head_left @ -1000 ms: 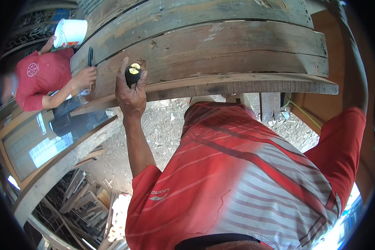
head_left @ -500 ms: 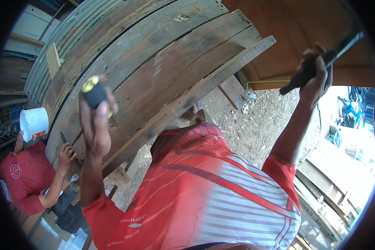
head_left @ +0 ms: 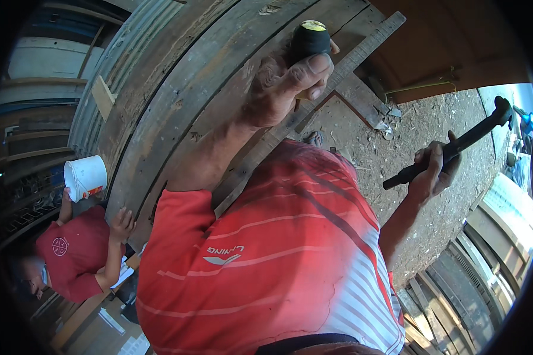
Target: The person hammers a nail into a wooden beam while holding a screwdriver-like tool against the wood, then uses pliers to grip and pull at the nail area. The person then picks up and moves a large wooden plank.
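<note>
Head view: the fingers of my left hand (head_left: 281,83) are wrapped around a rounded black object (head_left: 311,46) with a yellow top, and I have it up in front of the plank table (head_left: 177,106), near its long edge board (head_left: 367,50). The fingers of my right hand (head_left: 435,168) are curled around the grip of a dark hammer-like tool (head_left: 475,135), which slants out over the chip-strewn ground (head_left: 420,236), its head end pointing away from me to the upper right. Beyond it stands a brown panel (head_left: 450,44). At my left, a co-worker (head_left: 80,251) in a dark red shirt has one hand at a white bucket (head_left: 90,174) and the other by the table's edge. Loose boards (head_left: 456,284) lie at lower right.
</note>
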Action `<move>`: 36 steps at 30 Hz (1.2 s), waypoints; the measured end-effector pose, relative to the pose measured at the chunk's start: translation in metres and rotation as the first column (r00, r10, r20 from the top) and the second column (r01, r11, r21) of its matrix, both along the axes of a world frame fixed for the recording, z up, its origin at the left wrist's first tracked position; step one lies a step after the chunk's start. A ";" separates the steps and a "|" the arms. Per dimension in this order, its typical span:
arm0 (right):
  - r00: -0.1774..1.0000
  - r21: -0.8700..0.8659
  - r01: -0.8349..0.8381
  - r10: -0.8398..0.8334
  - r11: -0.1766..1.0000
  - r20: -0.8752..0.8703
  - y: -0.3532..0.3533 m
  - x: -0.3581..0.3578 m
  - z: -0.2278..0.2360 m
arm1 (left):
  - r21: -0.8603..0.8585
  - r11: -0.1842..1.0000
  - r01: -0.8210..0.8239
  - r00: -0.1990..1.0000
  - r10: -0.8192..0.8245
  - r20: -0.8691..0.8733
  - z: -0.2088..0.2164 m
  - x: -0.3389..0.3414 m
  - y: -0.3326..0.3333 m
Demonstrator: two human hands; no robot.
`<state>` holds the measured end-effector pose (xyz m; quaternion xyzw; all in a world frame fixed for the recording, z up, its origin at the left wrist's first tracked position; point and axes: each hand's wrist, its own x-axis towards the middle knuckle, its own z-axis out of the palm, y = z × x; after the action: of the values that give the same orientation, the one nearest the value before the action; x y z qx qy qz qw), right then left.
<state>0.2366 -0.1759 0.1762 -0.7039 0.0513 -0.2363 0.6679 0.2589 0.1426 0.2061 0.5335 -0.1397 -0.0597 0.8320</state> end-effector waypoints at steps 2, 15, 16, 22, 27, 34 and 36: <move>0.999 0.086 -0.045 0.046 0.995 -0.008 -0.004 -0.016 0.000 | -0.029 0.999 -0.038 0.999 0.039 0.036 -0.004 -0.004 -0.007; 0.999 0.056 -0.013 0.015 0.998 -0.044 0.049 -0.091 0.018 | -0.048 0.988 0.149 0.988 -0.146 0.051 -0.032 0.000 -0.001; 0.999 0.009 -0.029 0.030 1.000 -0.040 0.049 -0.095 0.020 | -0.097 0.984 0.153 0.988 -0.149 0.046 -0.032 0.000 -0.002; 0.998 -0.095 -0.055 0.051 0.994 -0.046 0.053 -0.101 0.028 | -0.120 0.986 0.117 0.969 -0.087 0.229 -0.037 0.008 -0.005; 0.981 -0.154 -0.090 0.061 0.984 -0.185 0.062 -0.109 0.029 | -0.080 0.981 0.178 0.977 -0.167 0.134 -0.032 0.013 -0.002; 0.970 -0.299 -0.183 0.123 0.937 -0.209 0.063 -0.113 0.030 | -0.129 0.982 0.135 0.984 -0.117 0.135 -0.036 0.011 -0.004; 0.970 -0.319 -0.170 0.100 0.932 -0.223 0.068 -0.112 0.033 | -0.125 0.984 0.130 0.980 -0.108 0.167 -0.036 0.008 -0.005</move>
<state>0.1244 -0.1081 0.2096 -0.8296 0.0294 -0.1219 0.5441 0.2674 0.1379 0.1704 0.4697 -0.2413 -0.0570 0.8473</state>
